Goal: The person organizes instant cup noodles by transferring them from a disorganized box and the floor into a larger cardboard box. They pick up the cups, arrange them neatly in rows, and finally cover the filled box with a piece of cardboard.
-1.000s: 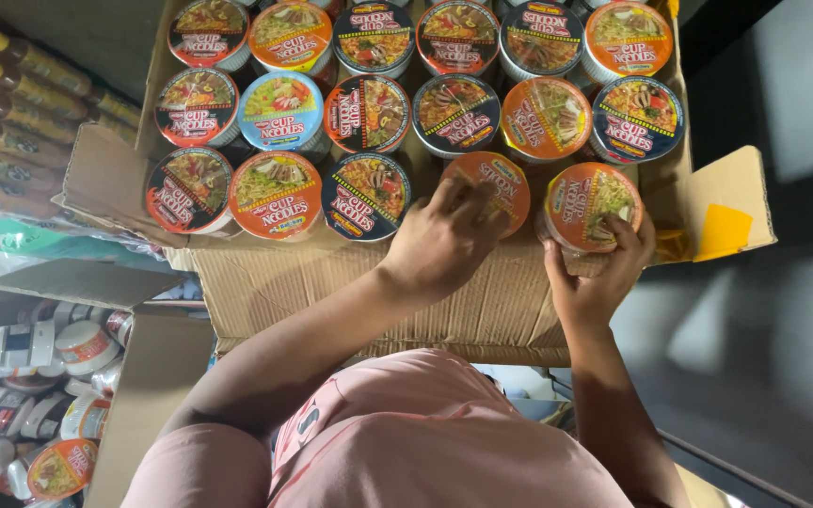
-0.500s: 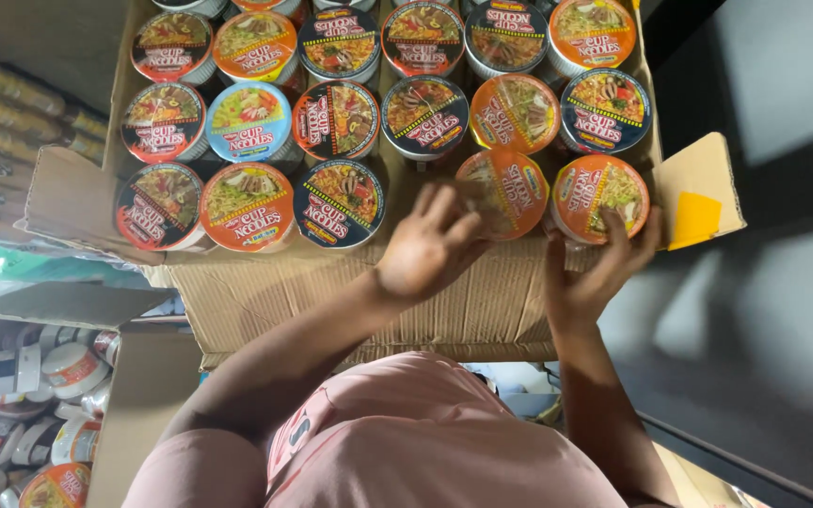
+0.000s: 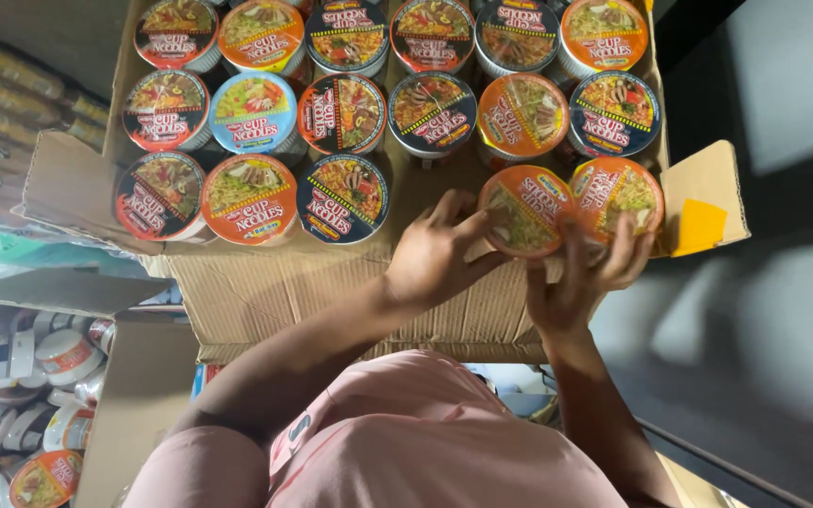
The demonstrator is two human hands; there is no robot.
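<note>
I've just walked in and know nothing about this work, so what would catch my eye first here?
Rows of noodle cups with bright round lids fill an open cardboard box across the top. At its near right corner the left hand and right hand each touch an orange-lidded cup. At lower left, another carton holds white bottles.

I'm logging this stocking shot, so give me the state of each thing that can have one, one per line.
Carton: open, flaps folded out, filled with cups.
Cups in rows: upright, lids sealed.
Two orange cups: sealed, side by side at the near right corner.
Left hand: open, fingertips on the left orange cup.
Right hand: fingers spread on both orange cups.
Lower box: open, with bottles and a cup inside.
</note>
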